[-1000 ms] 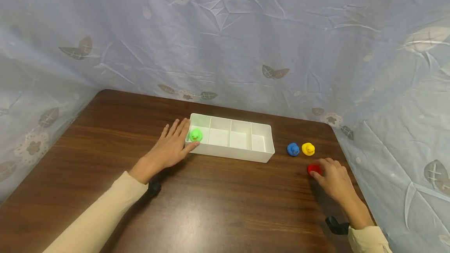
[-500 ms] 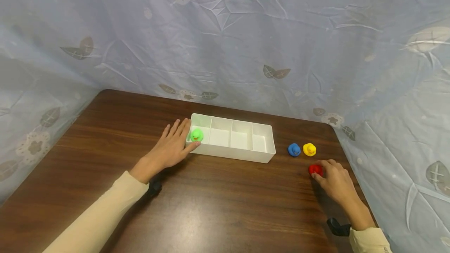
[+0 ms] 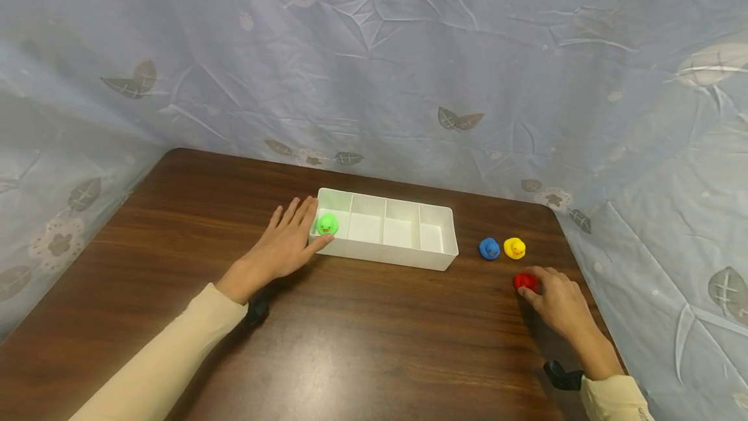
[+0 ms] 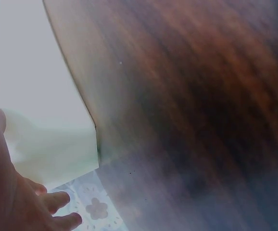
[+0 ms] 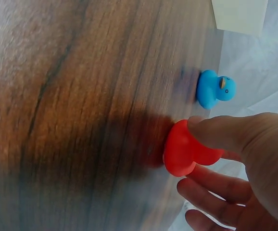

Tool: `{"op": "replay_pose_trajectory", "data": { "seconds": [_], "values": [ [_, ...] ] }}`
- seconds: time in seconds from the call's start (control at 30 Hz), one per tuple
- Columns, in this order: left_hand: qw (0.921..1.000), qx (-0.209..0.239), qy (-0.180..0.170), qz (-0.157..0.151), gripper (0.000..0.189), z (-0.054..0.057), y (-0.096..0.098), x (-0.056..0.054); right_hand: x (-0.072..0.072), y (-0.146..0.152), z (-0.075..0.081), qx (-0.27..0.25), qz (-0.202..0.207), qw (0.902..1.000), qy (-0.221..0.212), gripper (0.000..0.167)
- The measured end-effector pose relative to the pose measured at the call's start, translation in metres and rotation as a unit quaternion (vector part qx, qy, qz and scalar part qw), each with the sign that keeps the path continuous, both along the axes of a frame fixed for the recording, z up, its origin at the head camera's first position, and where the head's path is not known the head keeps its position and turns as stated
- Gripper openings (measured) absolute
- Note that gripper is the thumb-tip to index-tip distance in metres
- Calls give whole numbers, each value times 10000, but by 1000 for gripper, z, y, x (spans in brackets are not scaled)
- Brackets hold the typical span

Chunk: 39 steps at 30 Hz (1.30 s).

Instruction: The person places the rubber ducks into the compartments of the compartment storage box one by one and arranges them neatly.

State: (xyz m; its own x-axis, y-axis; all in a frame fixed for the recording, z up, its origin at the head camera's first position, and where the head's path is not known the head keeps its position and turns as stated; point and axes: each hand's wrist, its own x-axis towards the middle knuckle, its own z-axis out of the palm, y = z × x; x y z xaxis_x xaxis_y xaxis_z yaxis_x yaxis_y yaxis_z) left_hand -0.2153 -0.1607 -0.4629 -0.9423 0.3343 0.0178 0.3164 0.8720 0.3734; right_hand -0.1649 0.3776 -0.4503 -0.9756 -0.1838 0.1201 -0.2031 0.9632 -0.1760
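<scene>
My right hand (image 3: pixel 561 307) holds a red rubber duck (image 3: pixel 524 281) between thumb and fingers, low at the table's right side. In the right wrist view the thumb lies against the red duck (image 5: pixel 180 154), and the fingers are partly hidden behind it. With fingers straight and spread, my left hand (image 3: pixel 280 247) touches the left end of a white divided box (image 3: pixel 386 255), its thumb along the front wall. A green rubber duck (image 3: pixel 327 225) sits in the leftmost compartment. Right of the box, a blue rubber duck (image 3: pixel 489 249) and a yellow rubber duck (image 3: pixel 515 248) stand side by side.
The brown wooden table (image 3: pixel 374 330) ends at a patterned curtain (image 3: pixel 374 83) behind and at both sides. Black wrist-worn devices (image 3: pixel 562 375) hang under both wrists. Thin partitions (image 3: pixel 383 221) split the box in a row.
</scene>
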Motion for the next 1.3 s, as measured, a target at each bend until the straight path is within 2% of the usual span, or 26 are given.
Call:
{"op": "replay_pose_trajectory", "data": {
  "seconds": [0.3, 0.77, 0.97, 1.17, 1.3],
  "values": [
    [9999, -4, -144, -27, 96, 1, 0, -1, -1, -1, 2, 2, -65, 9999, -83, 42],
    [9999, -36, -114, -23, 95, 1, 0, 0, -8, -5, 14, 25, 89, 9998, 190, 38],
    [10000, -7, -91, -13, 95, 0, -1, 1, -15, -9, 21, 5, 198, 9996, 181, 40],
    [10000, -16, -78, -32, 96, -1, 0, 0, -23, -18, 33, -27, 361, 9979, 544, 39],
    [10000, -37, -82, -31, 95, -1, -2, 0, -30, -30, 41, -101, 428, 9974, 563, 38]
  ]
}}
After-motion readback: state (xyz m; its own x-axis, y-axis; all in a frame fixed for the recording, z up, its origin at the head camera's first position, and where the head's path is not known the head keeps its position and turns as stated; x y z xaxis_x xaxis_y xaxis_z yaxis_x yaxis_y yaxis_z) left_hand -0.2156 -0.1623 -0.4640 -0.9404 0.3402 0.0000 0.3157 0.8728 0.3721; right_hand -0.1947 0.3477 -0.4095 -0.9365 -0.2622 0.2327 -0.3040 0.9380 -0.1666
